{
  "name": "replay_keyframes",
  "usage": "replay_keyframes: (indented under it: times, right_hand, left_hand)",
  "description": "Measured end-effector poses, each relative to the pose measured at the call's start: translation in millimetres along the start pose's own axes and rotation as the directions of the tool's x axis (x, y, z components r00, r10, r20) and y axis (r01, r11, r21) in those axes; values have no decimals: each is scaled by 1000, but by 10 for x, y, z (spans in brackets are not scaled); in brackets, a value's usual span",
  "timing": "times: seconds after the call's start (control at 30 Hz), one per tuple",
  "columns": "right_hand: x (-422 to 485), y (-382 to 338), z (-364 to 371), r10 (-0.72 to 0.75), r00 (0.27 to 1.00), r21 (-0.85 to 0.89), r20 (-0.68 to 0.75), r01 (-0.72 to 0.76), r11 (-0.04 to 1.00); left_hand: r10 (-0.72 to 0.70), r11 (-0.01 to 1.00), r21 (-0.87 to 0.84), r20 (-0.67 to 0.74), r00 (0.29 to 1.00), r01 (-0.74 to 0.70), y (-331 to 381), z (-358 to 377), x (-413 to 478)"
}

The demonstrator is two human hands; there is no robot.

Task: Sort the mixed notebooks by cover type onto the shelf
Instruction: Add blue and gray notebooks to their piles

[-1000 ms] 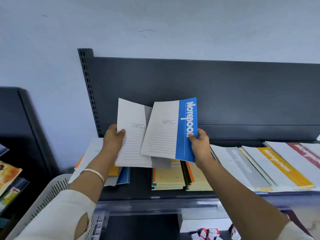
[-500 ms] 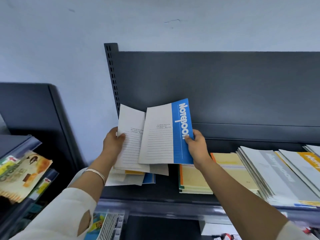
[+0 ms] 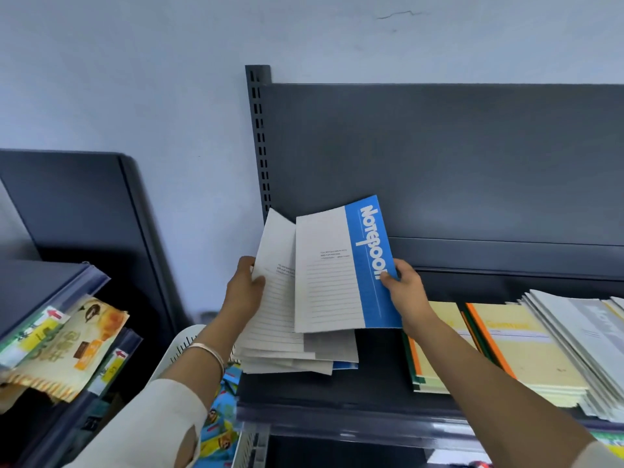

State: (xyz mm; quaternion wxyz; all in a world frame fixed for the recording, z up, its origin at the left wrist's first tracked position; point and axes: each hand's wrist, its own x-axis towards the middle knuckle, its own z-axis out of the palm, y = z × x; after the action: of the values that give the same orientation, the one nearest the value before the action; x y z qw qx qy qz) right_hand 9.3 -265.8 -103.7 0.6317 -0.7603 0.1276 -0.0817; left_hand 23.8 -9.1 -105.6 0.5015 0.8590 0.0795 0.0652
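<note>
R hand (image 3: 403,285) pinched the blue-striped notebook (image 3: 341,271) at its right edge, thumb on the cover. The notebook was tilted up, above the shelf (image 3: 371,383). Just left of that notebook & partly under it, L hand (image 3: 244,292) gripped a fanned stack of white lined notebooks (image 3: 273,298), thumb on top. Whether the stack's lower end touched the shelf: can't tell. Right of the blue notebook lay yellow notebooks (image 3: 516,346) w/ orange spines, flat on the shelf. Farther right sat a grey-white pile (image 3: 580,339). Below-left of the blue notebook was a white basket (image 3: 182,346).
</note>
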Motion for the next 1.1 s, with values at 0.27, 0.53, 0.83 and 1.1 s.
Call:
replay_keyframes:
  times: [0.27,0.53,0.83,1.1]
  right_hand:
    - [5,38,-176,102,994,183,-36,-94,979]
    - [-122,-1,-911,66,987,248,-147,-28,968]
    - [-493,180,-2821,87,858,349,-507,112,930]
    - [-1116,413,-4637,61,681,209,-730,137,968]
  left_hand:
    - [-103,899,-423,47,994,113,169,17,-76]
    - [62,910,-411,6,998,-54,679,463,-220]
    - [154,841,-531,53,987,-103,1735,1772,-832]
    - [259,821,-565,248,933,-78,2750,3306,-1831]
